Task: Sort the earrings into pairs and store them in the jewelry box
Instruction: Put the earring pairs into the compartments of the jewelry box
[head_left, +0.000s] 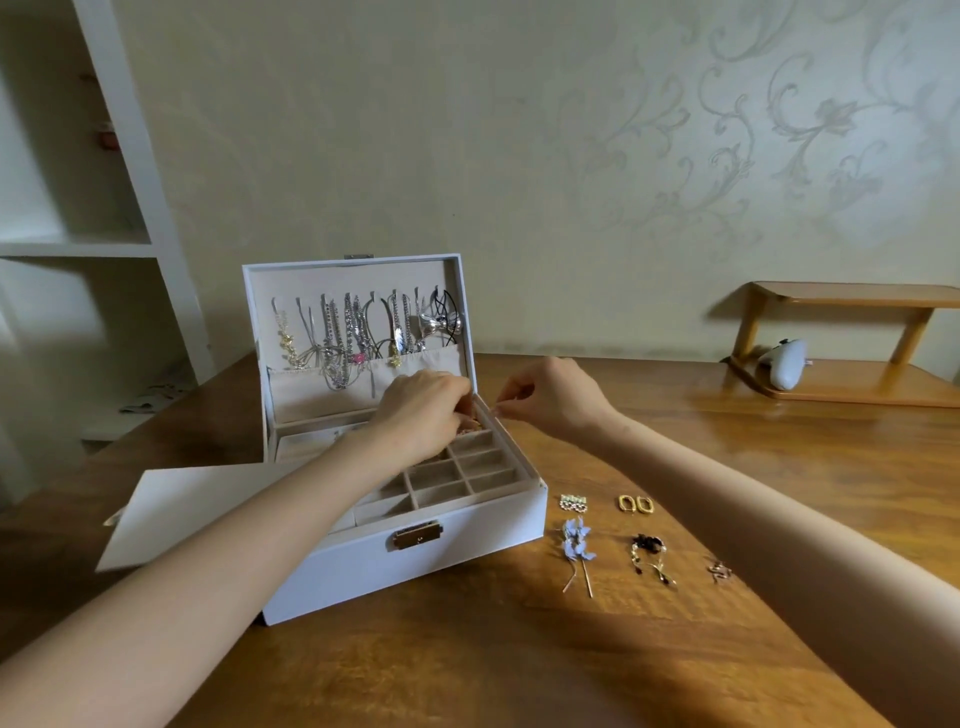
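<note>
- Head view: a white jewelry box (415, 566) stands open on the wooden table (571, 649), its lid upright at the far side with necklaces (358, 332) hanging inside it.
- The left hand (421, 410) reaches into the far right compartments of the box's divided tray, fingers curled down onto something small there; what it grips is too hidden to tell.
- The right hand (550, 395) hovers just beside the box's far right edge, thumb and forefinger pinched narrowly on a tiny pale piece; it is too small to identify.
- The near compartments of the tray look bare.
- On the table to the right of the box lie earrings in pairs: a pale beaded pair (573, 502) and a pair of gold hoops (636, 504) in the farther row.
- In the nearer row lie a blue flower pair (576, 545) with long stems, a dark beaded pair (649, 558) and a small rose-gold piece (719, 570) farthest right.
- A flat white sheet (182, 514) lies left of the box.
- A wooden shelf (852, 343) stands at the far right of the table, with a white object (784, 364) beneath its top board.
</note>
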